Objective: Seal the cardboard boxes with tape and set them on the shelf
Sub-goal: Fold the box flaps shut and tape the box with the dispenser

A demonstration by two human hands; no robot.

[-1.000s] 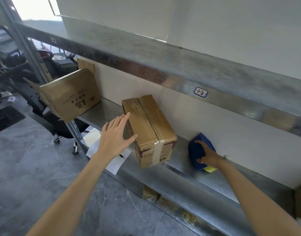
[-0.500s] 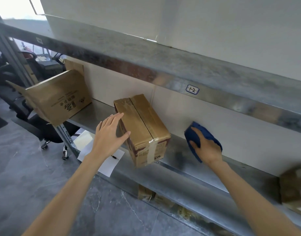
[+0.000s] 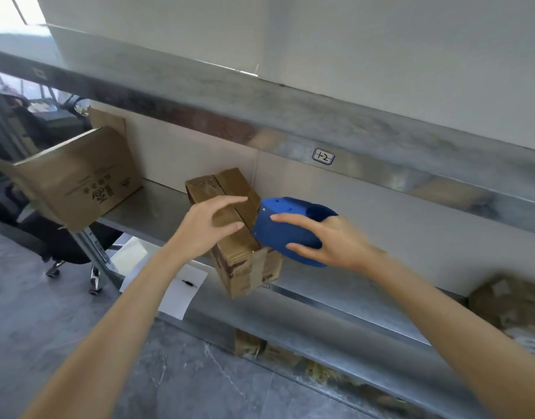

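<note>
On the upper shelf (image 3: 199, 95) edge at 1 o'clock a label (image 3: 323, 156) reads "1-2"; print on the big box (image 3: 78, 176) at 9 o'clock is upside down and unreadable. Since half a second ago the right hand (image 3: 335, 240) has carried the tape dispenser (image 3: 278, 225), fingers wrapped round it, to the small box (image 3: 248, 267). The left hand (image 3: 205, 225) has shifted over its top, fingers loose. The small box sits on the lower shelf (image 3: 157, 201), its long axis running 11 to 5 o'clock and its near end overhanging.

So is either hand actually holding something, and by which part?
The right hand grips the blue tape dispenser around its rounded body. The left hand holds nothing; it is open over the cardboard box.
</note>
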